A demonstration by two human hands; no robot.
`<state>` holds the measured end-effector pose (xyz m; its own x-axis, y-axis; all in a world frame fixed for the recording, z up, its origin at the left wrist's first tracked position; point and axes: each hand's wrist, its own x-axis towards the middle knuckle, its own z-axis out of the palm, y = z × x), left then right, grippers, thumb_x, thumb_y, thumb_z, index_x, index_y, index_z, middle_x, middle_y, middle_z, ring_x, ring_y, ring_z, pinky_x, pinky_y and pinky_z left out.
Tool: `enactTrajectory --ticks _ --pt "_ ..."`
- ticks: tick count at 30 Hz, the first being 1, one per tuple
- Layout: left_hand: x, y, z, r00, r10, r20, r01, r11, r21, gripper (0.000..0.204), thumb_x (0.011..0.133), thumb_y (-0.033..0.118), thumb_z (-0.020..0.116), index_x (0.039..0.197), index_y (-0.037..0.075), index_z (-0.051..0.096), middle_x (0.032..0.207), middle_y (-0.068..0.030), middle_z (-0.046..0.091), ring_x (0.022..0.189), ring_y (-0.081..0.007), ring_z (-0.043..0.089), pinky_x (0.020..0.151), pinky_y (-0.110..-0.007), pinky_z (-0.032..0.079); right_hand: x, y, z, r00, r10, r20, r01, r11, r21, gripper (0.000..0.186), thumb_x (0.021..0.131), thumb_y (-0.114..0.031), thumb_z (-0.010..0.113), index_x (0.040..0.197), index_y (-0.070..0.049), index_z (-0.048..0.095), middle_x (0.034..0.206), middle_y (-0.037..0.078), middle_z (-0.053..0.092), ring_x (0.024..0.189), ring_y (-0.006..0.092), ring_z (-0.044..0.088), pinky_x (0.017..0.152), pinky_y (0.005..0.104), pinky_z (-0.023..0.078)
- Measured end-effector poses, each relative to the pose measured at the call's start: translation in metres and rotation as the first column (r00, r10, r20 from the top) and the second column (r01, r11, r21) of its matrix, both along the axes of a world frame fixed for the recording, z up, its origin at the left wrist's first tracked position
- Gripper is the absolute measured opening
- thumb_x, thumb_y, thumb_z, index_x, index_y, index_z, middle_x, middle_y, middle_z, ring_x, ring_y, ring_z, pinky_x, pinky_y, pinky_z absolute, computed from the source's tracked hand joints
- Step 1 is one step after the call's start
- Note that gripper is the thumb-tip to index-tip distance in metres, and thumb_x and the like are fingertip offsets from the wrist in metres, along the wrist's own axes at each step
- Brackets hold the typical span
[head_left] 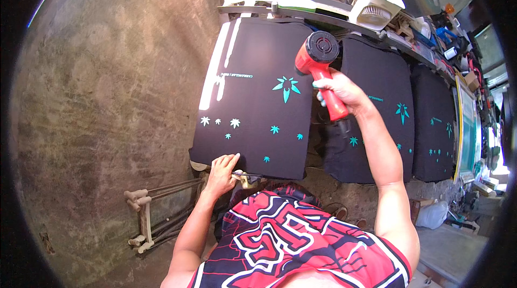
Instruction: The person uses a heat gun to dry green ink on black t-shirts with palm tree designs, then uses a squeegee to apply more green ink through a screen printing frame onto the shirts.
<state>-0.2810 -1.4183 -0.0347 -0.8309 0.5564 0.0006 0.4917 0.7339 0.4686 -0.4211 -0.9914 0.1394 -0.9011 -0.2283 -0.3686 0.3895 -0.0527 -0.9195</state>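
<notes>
Red, white and black patterned jersey (280, 245), worn by the person, nearest the lens, filling the lower edge.

Item 1: left hand (222, 172), resting on the near hem of the black T-shirt with teal leaf prints (253, 99). Fingers lie mostly flat on the cloth, not closed round it; thumb and forefinger appear to touch a small pale object at the edge, too small to identify.

Item 2: right hand (340, 91), raised, grip closed fully round the handle of the red plastic heat gun (320, 67). Nozzle faces down and left, toward the large leaf print near the shirt's middle, gun held clear of the cloth.

Item 3: 3 black printed shirts, stretched side by side on flat boards; the 1st lies under both hands, the second shirt (377, 105) and third shirt (433, 121) to the right.

Item 4: cluttered worktop (328, 2) behind, bearing jars, a box and a pale fan.

Step judged: drying the prints on shirt 1, hem held taut. Next move calls for sweeping the nozzle evenly over the smaller leaves, without lingering or touching wet ink.
</notes>
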Motion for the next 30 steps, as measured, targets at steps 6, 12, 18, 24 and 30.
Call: enactTrajectory --ticks 6,12,18,24,30 --pt "0.0 0.001 0.0 0.999 0.023 0.028 -0.024 0.999 0.026 0.059 0.089 0.028 0.068 0.141 0.005 0.055 0.134 -0.0156 0.058 0.126 -0.0348 0.052 0.109 -0.048 0.037 0.006 0.0 -0.004 0.987 0.088 0.136 -0.089 0.996 0.004 0.042 0.086 -0.018 0.074 0.121 -0.003 0.055 0.084 0.003 0.061 0.065 0.0119 0.064 0.052 0.0266 0.055" --pt "-0.002 -0.004 0.001 0.999 -0.003 0.051 0.002 1.0 0.024 0.057 0.09 0.031 0.065 0.14 0.005 0.056 0.134 -0.0144 0.058 0.128 -0.0328 0.051 0.109 -0.048 0.036 0.024 -0.015 -0.008 0.995 0.095 0.042 -0.093 0.994 -0.051 0.037 0.087 -0.02 0.072 0.116 -0.002 0.057 0.087 0.005 0.062 0.064 0.0117 0.063 0.053 0.0277 0.055" --pt "-0.006 -0.024 0.004 0.978 -0.107 0.177 0.08 0.985 0.154 0.053 0.09 0.022 0.062 0.139 0.004 0.056 0.132 -0.0156 0.061 0.129 -0.032 0.052 0.112 -0.047 0.034 0.024 -0.032 -0.013 0.991 -0.132 0.007 0.132 0.989 0.066 0.034 0.087 -0.02 0.072 0.113 -0.002 0.057 0.088 0.005 0.063 0.065 0.0123 0.064 0.053 0.0266 0.055" --pt "-0.007 -0.059 0.01 0.937 -0.182 0.299 0.091 0.951 0.295 0.045 0.087 0.016 0.067 0.128 0.0 0.062 0.127 -0.0186 0.064 0.12 -0.0373 0.061 0.101 -0.044 0.048 0.024 -0.043 -0.02 0.97 -0.203 0.136 0.188 0.976 0.111 0.029 0.089 -0.02 0.069 0.107 0.0 0.06 0.085 0.006 0.064 0.064 0.0131 0.064 0.051 0.0262 0.054" --pt "-0.016 -0.096 0.01 0.933 -0.16 0.322 0.052 0.946 0.318 0.042 0.087 0.015 0.067 0.126 -0.002 0.062 0.117 -0.0196 0.067 0.11 -0.0378 0.066 0.094 -0.042 0.053 0.037 -0.077 -0.023 0.977 -0.211 0.018 0.21 0.976 0.061 0.028 0.088 -0.022 0.069 0.105 -0.002 0.061 0.087 0.006 0.066 0.064 0.0134 0.065 0.052 0.0282 0.055"
